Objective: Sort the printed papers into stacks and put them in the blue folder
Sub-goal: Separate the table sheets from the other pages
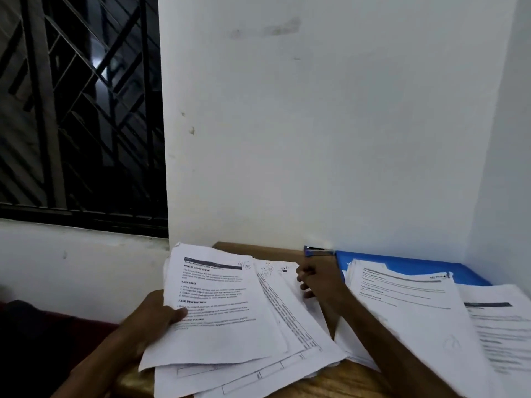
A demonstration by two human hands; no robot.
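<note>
Head view gives me a wooden desk (330, 380) set into a corner of white wall (316, 139), with a dark barred window (80, 110) in the upper left of the frame. A blue folder (416, 265) lies at the right against the wall, mostly covered by a stack of printed papers (402, 311). A small blue stapler-like item (319, 251) sits just left of it. The left grip (149, 317), lower left, is closed on a printed sheet (215, 305), thumb on top, holding it over the fanned papers (290, 320) at lower centre. The right grip (319, 280) reaches in from the lower right, forearm across the desk, fingers curled down onto the fan. I cannot tell whether it pinches a sheet.
</note>
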